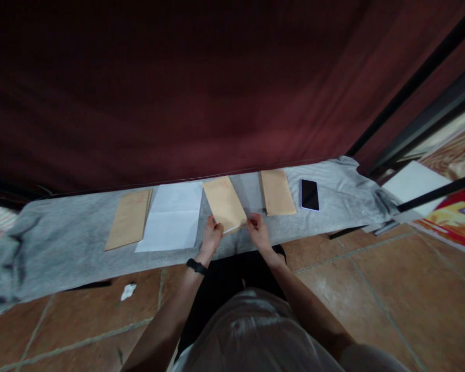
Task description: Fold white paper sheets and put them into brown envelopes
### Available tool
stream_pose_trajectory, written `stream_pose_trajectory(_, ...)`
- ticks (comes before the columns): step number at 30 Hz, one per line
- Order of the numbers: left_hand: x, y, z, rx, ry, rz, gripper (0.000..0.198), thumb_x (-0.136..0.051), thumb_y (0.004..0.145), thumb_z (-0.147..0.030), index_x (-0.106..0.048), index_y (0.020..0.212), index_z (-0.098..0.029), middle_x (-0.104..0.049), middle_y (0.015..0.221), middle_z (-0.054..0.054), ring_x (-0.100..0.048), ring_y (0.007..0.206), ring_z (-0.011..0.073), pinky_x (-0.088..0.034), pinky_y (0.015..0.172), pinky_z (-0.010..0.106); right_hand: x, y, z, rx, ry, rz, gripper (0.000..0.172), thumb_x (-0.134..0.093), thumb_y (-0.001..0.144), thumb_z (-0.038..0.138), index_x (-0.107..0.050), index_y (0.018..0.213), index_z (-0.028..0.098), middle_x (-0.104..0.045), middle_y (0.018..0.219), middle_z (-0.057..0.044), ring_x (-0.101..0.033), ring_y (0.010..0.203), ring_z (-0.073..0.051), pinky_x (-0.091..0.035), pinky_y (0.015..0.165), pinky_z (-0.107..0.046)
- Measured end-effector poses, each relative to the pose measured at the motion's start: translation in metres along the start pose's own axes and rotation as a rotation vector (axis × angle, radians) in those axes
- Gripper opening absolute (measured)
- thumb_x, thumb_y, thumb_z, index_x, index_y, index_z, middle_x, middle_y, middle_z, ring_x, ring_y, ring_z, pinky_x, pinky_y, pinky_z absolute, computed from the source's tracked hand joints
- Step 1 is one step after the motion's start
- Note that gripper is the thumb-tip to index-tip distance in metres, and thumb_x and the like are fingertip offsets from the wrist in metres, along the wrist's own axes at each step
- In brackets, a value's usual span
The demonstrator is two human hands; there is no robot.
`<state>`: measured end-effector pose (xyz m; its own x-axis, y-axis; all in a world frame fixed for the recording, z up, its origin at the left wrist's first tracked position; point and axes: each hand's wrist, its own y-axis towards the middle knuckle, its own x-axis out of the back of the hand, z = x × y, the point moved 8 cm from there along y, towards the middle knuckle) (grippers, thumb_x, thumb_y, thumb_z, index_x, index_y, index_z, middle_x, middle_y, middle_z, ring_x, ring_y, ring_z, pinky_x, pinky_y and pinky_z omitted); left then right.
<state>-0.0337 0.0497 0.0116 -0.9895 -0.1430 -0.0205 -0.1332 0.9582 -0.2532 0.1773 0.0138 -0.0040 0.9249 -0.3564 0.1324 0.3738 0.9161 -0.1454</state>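
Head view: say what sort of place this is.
Probably a makeshift indoor workspace: a grey cloth covers a long, narrow surface, a dark red curtain hangs behind, and the floor is tiled.

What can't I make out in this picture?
All in the head view:
Contents of the middle envelope, held by the left hand and right hand: hidden by its own paper.
Faint marks on the leftmost envelope: too small and blurred to read.
Back of the phone: hidden, since it lies screen up.
Whatever is behind the dark red curtain: hidden by its fabric.
Rest of the colourful printed sheet: cut off by the right edge.
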Motion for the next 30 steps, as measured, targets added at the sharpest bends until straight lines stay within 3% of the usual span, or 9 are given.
stream_pose_trajectory(3, 0.007, 0.004, -0.01, -0.089, 0.475, 0.016, 0.045, -0.056, 0.078, -0.013, -0.058, 0.123, -0.014, -0.073, 0.094, 0.008, -0.07, 0.088, 0.0236, -0.054, 0.081, 0.034, 0.011, 0.0, 0.024, 0.319, -0.244, -0.029, 0.036, -0.05, 0.09, 0.023, -0.059, 0.124, 0.02, -0.067, 0.118, -0.011, -0.065, 0.104, -0.022, -0.054, 0.094, -0.038)
stream_pose_trajectory(6, 0.01, 0.004, -0.01, -0.111, 0.779, 0.034, 0.046, -0.049, 0.086, -0.015, -0.051, 0.132, -0.013, -0.072, 0.1, 0.01, -0.07, 0.091, 0.0245, -0.054, 0.083, 0.036, 0.001, -0.007, 0.035, 0.54, -0.408, 0.105, 0.032, -0.047, 0.094, 0.019, -0.065, 0.121, 0.022, -0.068, 0.122, -0.009, -0.06, 0.118, -0.024, -0.048, 0.105, -0.042)
stream_pose_trajectory(9, 0.012, 0.002, -0.009, -0.133, 0.94, 0.011, 0.05, -0.046, 0.091, -0.019, -0.042, 0.141, -0.013, -0.071, 0.1, 0.011, -0.07, 0.088, 0.0259, -0.055, 0.08, 0.038, -0.014, -0.016, 0.033, 0.658, -0.517, 0.242, 0.033, -0.049, 0.096, 0.017, -0.067, 0.122, 0.025, -0.068, 0.127, -0.006, -0.059, 0.123, -0.022, -0.046, 0.11, -0.043)
stream_pose_trajectory(12, 0.008, -0.005, -0.023, -0.339, 1.07, -0.073, 0.055, -0.049, 0.09, -0.018, -0.039, 0.145, -0.013, -0.066, 0.114, 0.016, -0.067, 0.103, 0.029, -0.054, 0.09, 0.043, -0.022, -0.024, 0.026, 0.709, -0.606, 0.291, 0.035, -0.05, 0.095, 0.015, -0.067, 0.123, 0.027, -0.067, 0.131, -0.004, -0.058, 0.125, -0.022, -0.044, 0.111, -0.044)
stream_pose_trajectory(14, -0.005, -0.011, -0.033, -0.54, 1.139, -0.068, 0.056, -0.049, 0.09, -0.017, -0.04, 0.145, -0.013, -0.058, 0.131, 0.019, -0.057, 0.122, 0.0309, -0.048, 0.103, 0.046, -0.024, -0.026, 0.023, 0.724, -0.639, 0.286, 0.035, -0.05, 0.095, 0.014, -0.067, 0.123, 0.026, -0.066, 0.133, -0.004, -0.058, 0.125, -0.022, -0.042, 0.112, -0.045)
stream_pose_trajectory(18, -0.049, -0.013, -0.031, -0.781, 1.237, 0.147, 0.05, -0.039, 0.099, -0.025, -0.042, 0.148, -0.016, -0.039, 0.156, 0.015, -0.028, 0.149, 0.0297, -0.031, 0.119, 0.05, -0.023, -0.027, 0.024, 0.74, -0.659, 0.278, 0.035, -0.046, 0.096, 0.014, -0.067, 0.122, 0.024, -0.066, 0.132, -0.005, -0.058, 0.124, -0.021, -0.04, 0.113, -0.045)
stream_pose_trajectory(21, -0.077, -0.003, -0.019, -0.795, 1.305, 0.323, 0.048, -0.03, 0.103, -0.03, -0.045, 0.147, -0.019, -0.039, 0.159, 0.01, -0.023, 0.152, 0.0268, -0.023, 0.122, 0.051, -0.023, -0.026, 0.025, 0.741, -0.681, 0.27, 0.035, -0.046, 0.095, 0.013, -0.066, 0.122, 0.022, -0.066, 0.132, -0.007, -0.058, 0.124, -0.022, -0.041, 0.111, -0.044)
stream_pose_trajectory(23, -0.085, 0.006, -0.013, -0.775, 1.325, 0.378, 0.049, -0.027, 0.104, -0.034, -0.046, 0.148, -0.023, -0.04, 0.159, 0.006, -0.024, 0.151, 0.0253, -0.02, 0.123, 0.052, -0.023, -0.024, 0.024, 0.729, -0.691, 0.259, 0.036, -0.046, 0.093, 0.012, -0.066, 0.122, 0.022, -0.066, 0.131, -0.007, -0.058, 0.123, -0.022, -0.042, 0.109, -0.043)
stream_pose_trajectory(30, -0.082, 0.042, -0.012, -0.753, 1.377, 0.328, 0.053, -0.027, 0.103, -0.038, -0.041, 0.152, -0.023, -0.034, 0.162, 0.005, -0.023, 0.152, 0.0235, -0.013, 0.125, 0.048, -0.023, -0.021, 0.017, 0.693, -0.67, 0.246, 0.034, -0.045, 0.091, 0.009, -0.067, 0.114, 0.023, -0.068, 0.124, -0.006, -0.06, 0.117, -0.021, -0.045, 0.104, -0.041)
